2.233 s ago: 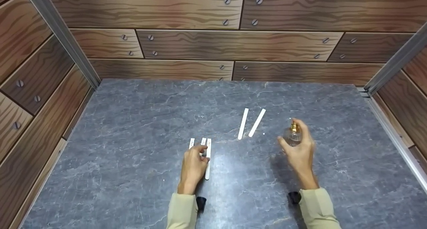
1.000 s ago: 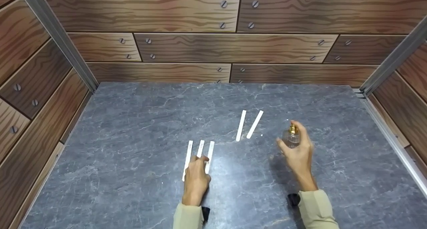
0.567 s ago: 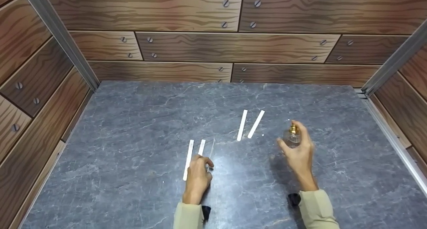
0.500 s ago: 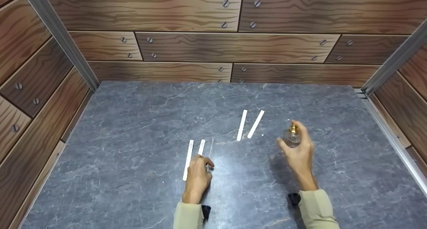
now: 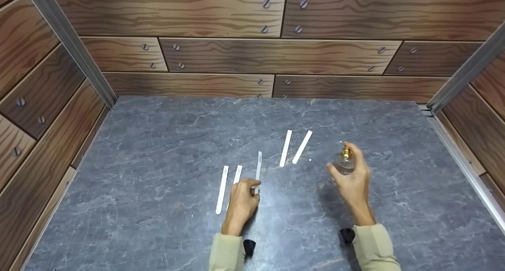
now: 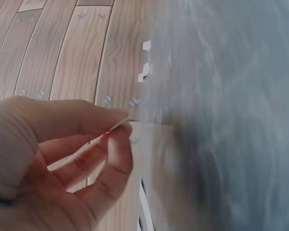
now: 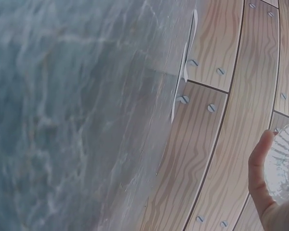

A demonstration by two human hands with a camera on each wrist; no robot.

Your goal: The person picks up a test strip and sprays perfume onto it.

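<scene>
Between the thumb and fingers of my left hand (image 5: pixel 241 202) is a white perfume test strip (image 5: pixel 259 164), its far end pointing away from me. The left wrist view shows that strip (image 6: pixel 118 126) almost edge-on at the fingertips. Just left of this hand lie two more strips, an outer one (image 5: pixel 222 190) and an inner one (image 5: pixel 237 174) partly covered by the hand. My right hand (image 5: pixel 355 184) grips a clear ribbed glass perfume bottle (image 5: pixel 344 164) with the index finger on its gold spray top. In the right wrist view, only the bottle's ribbed glass (image 7: pixel 282 163) shows.
Two further white strips, one upright in view (image 5: pixel 285 148) and one slanted (image 5: pixel 302 146), lie between the hands, farther back. A tiny pale speck (image 5: pixel 310 159) is near them. Wood-patterned walls (image 5: pixel 221 54) and metal rails (image 5: pixel 465 164) border the grey marbled tabletop (image 5: pixel 158 144).
My left hand went from over the three left strips to pinching the rightmost one, turned it on edge, then moved it right and away from the others. The right hand and bottle stayed put.
</scene>
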